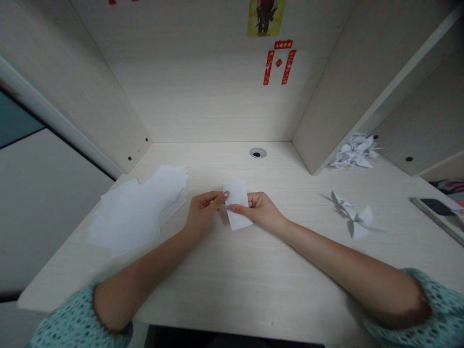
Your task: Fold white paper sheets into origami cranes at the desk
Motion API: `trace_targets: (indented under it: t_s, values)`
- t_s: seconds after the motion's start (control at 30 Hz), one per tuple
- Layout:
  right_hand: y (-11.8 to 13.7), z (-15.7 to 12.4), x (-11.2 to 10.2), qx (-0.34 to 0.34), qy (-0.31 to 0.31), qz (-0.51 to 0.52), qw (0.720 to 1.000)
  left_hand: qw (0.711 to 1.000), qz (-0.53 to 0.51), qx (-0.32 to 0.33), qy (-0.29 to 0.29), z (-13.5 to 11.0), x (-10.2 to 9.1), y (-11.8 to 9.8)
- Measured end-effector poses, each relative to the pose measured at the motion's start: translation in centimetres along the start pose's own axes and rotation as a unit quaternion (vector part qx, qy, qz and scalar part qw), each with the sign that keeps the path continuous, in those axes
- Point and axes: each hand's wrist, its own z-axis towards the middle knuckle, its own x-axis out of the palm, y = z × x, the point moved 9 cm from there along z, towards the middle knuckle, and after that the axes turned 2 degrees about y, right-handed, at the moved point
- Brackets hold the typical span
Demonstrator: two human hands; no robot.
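Observation:
A small white piece of paper (238,217), longer than it is wide and apparently folded, is held above the middle of the desk. My left hand (205,208) pinches its left edge, thumb on the near face. From the right, my right hand (264,209) grips the same paper, its thumb lying across the front and its fingers curled behind. The fingertips behind the paper are hidden. To the left of my left hand spreads a loose pile of white paper sheets (137,212). Two folded paper figures (357,220) lie on the desk right of my right hand.
A heap of folded white papers (357,152) sits behind the upright divider (329,96) at the back right. A phone (438,212) lies at the right edge. The desk (217,285) has a round cable hole (257,153) near its back panel.

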Motion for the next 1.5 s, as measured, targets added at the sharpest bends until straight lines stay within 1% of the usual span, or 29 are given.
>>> trace_targets:
  t_s: [0.17,0.23,0.27,0.33,0.4,0.47,0.53,0.6,0.67,0.73,0.8,0.87,1.0,1.1,1.2,1.27,1.43,1.5]
  values:
    - [0.2,-0.1,0.0,-0.001,-0.003,-0.007,1.0,0.998,-0.045,-0.033,0.014,0.1,0.5,0.7]
    - [-0.3,-0.2,0.1,-0.002,0.0,-0.027,1.0,0.996,-0.076,-0.056,0.005,0.5,-0.1,1.1]
    - [-0.6,-0.3,0.2,-0.001,0.009,-0.043,0.999,0.993,-0.1,-0.067,-0.006,0.8,-0.6,1.3]
    - [-1.2,-0.5,0.8,-0.007,0.031,-0.084,0.996,0.988,-0.128,-0.067,-0.055,1.6,-2.4,1.2]
    - [-1.8,-0.8,1.5,-0.002,0.053,-0.098,0.994,0.988,-0.113,-0.028,-0.104,2.1,-4.4,0.2]
    - [-2.0,-1.0,1.8,0.0,0.049,-0.084,0.995,0.988,-0.081,0.001,-0.131,2.3,-5.4,-0.5]
    - [-1.6,-1.0,1.2,-0.006,0.012,-0.057,0.998,0.993,-0.047,0.013,-0.108,2.2,-4.9,-0.8]
    - [-1.1,-1.0,0.4,-0.012,-0.037,-0.033,0.999,0.998,-0.018,0.013,-0.051,2.0,-3.3,-0.6]
    - [-0.9,-0.9,-0.4,-0.015,-0.071,-0.014,0.997,1.0,0.006,0.004,0.011,1.6,-1.5,-0.1]
    - [-0.9,-0.8,-0.7,-0.015,-0.079,-0.001,0.997,0.998,0.017,-0.003,0.054,1.3,-0.1,0.4]
    - [-1.1,-0.6,-0.7,-0.013,-0.073,0.002,0.997,0.997,0.017,-0.013,0.072,1.1,0.5,0.6]
    - [-1.3,-0.5,-0.6,-0.011,-0.062,-0.004,0.998,0.997,0.007,-0.03,0.071,1.0,0.6,0.9]
    - [-1.2,-0.5,0.0,-0.005,-0.033,-0.023,0.999,0.996,-0.041,-0.063,0.048,1.2,0.1,1.4]
    - [-1.1,-0.6,0.2,0.007,-0.025,-0.024,0.999,0.995,-0.069,-0.068,0.028,1.3,-0.3,1.7]
    - [-0.9,-0.6,0.1,0.016,-0.03,-0.024,0.999,0.995,-0.078,-0.065,0.007,1.2,-0.7,1.9]
    - [-0.8,-0.5,0.0,0.019,-0.032,-0.026,0.999,0.997,-0.065,-0.048,-0.005,1.2,-1.0,1.6]
    - [-0.6,-0.2,-0.1,0.004,-0.013,-0.017,1.0,0.998,0.035,0.05,-0.028,1.3,-1.8,-0.2]
    - [-0.5,-0.1,-0.5,-0.008,-0.026,-0.018,0.999,0.996,0.05,0.067,-0.026,1.4,-1.9,-0.3]
